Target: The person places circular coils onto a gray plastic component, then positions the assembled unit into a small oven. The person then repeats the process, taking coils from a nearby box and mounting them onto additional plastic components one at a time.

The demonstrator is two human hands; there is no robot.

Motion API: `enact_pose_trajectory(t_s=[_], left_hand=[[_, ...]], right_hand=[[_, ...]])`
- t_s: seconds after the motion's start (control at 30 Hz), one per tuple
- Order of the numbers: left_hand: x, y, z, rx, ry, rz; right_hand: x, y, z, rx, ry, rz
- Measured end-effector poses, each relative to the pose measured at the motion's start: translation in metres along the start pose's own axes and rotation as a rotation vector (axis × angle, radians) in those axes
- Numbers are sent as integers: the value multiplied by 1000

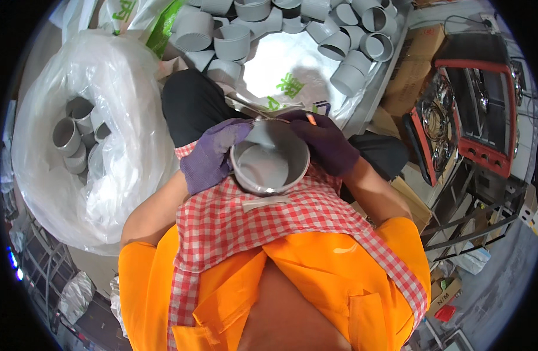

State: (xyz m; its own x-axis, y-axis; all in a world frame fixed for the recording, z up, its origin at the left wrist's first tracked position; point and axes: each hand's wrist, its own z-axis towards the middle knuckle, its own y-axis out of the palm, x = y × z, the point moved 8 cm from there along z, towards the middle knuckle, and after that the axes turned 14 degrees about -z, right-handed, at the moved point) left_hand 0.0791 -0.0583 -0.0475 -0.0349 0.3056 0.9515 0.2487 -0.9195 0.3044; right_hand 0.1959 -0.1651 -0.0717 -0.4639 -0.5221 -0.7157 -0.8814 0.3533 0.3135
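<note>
A grey plastic pipe fitting (270, 167), round and hollow, is held over my lap with its open end up toward me. My left hand (213, 153), in a purple work glove, is closed around its left side, thumb near the far rim. My right hand (327, 143), gloved the same way, is closed at the far right of the rim around a slim tool with an orange part (311, 119). The tool's working end meets the far rim, but its exact kind is hard to make out. A pale strip (265, 202) lies on the red checked apron (216, 225) below the fitting.
Many loose grey fittings (232, 42) lie on white sheeting (281, 64) in a metal-edged tray (392, 64) ahead. At left, a large clear plastic bag (105, 187) holds several more fittings (67, 136). Cardboard boxes (418, 50) and a red-framed device (485, 117) stand at right.
</note>
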Motion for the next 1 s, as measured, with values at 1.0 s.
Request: enact_pose_trajectory(t_s=[1.0], left_hand=[[103, -110, -17, 823, 248, 799]], right_hand=[[41, -292, 110, 880, 316, -1483]])
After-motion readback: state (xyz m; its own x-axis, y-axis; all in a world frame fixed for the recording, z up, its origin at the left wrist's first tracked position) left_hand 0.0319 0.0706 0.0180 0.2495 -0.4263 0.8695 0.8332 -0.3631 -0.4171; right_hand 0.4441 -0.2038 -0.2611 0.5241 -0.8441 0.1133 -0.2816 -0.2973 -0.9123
